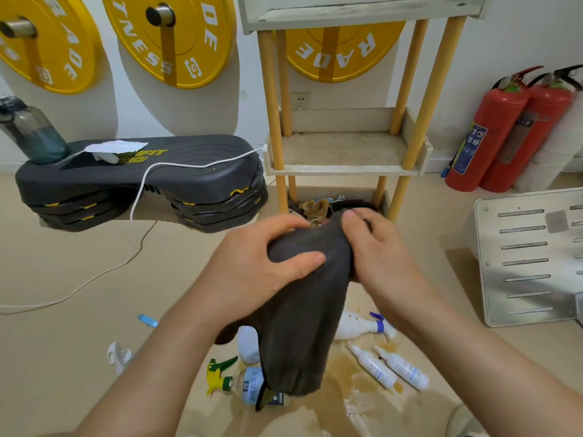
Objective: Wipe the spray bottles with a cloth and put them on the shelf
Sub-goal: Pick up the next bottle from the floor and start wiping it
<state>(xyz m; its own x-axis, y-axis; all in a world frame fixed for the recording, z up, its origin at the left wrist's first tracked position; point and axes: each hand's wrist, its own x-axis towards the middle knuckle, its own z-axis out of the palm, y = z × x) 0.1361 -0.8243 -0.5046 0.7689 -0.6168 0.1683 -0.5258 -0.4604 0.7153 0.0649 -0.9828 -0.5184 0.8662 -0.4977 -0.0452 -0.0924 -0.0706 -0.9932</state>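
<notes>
Both my hands hold a dark grey cloth [299,329] in front of the shelf [347,170]. My left hand [265,257] grips the cloth's bunched top, thumb across it. My right hand [378,247] pinches the same top from the right. Whatever the cloth wraps is hidden. On the floor below lie a white spray bottle with a blue trigger [362,324], a clear bottle with a green and yellow trigger [243,384], two slim white bottles [391,367] and a white bottle [247,343] partly behind the cloth.
A brownish wet spill [353,376] spreads on the floor round the bottles. A black step platform [142,178] with a white cable stands left. Two red fire extinguishers [504,130] stand right, and a metal panel [530,257] lies on the floor. The shelf's bottom tier holds rags.
</notes>
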